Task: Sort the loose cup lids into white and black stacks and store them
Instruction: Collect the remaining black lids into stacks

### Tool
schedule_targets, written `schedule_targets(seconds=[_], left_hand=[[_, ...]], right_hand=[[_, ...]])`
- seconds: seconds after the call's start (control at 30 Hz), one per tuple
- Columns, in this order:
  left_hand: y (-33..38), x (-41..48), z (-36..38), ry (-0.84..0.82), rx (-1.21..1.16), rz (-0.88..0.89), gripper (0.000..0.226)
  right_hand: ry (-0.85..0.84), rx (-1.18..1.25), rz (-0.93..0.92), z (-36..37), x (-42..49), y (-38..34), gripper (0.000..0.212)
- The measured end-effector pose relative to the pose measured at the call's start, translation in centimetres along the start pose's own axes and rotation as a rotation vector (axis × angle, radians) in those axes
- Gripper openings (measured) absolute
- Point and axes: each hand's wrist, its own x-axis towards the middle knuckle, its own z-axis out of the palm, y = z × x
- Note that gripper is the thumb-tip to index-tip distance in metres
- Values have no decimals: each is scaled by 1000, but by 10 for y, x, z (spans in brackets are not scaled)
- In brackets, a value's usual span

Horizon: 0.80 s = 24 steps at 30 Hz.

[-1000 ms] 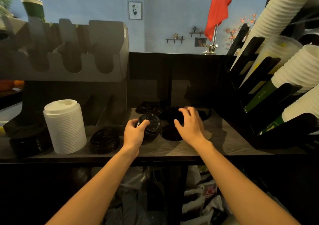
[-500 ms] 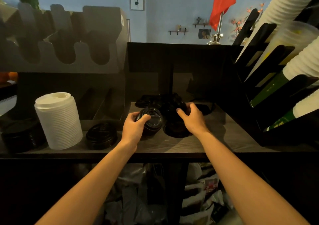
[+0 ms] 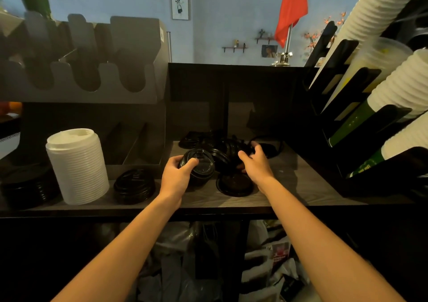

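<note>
Black lid stack [image 3: 203, 166] gripped by left hand [image 3: 177, 174] — right hand [image 3: 257, 165] clutching loose lids [image 3: 225, 148].

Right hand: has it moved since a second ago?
Yes: the right hand has gone farther back, away from the flat lid, into the black lid pile.

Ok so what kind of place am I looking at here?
Probably a cafe or drinks-shop service counter: stacked paper cups lie in a slanted black rack on the right, a tall stack of white lids stands on it, and loose black lids are piled beside a grey slotted holder.
</note>
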Motion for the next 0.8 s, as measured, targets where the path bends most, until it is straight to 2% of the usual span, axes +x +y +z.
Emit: schedule_targets(seconds=[0.07,0.13,0.4,0.47,0.53,0.6,0.7,0.8], left_hand=[[-1,1,0,-14,16,6,45],[-2,2,0,-22,19,8,45],[-2,1,0,-33,11,12,45],[-1,1,1,-36,13,16,44],[0,1,3,-36,18,22,45],[1,2,3,-32,22,26,47],[1,1,3,-23,13,24,46],[2,0,2,-4,-8,25,43]], right_hand=[[6,-58,-27,1,-1,1,41],[34,-96,-40,2,-1,1,37],[266,-539,-150,0,-4,1,59],[230,-523,-228,0,-5,0,60],[98,-508,-290,1,-6,0,60],[2,-541,-325,3,-6,2,50],[32,-478,-350,3,-5,3,19],[50,-495,-350,2,-5,3,22]])
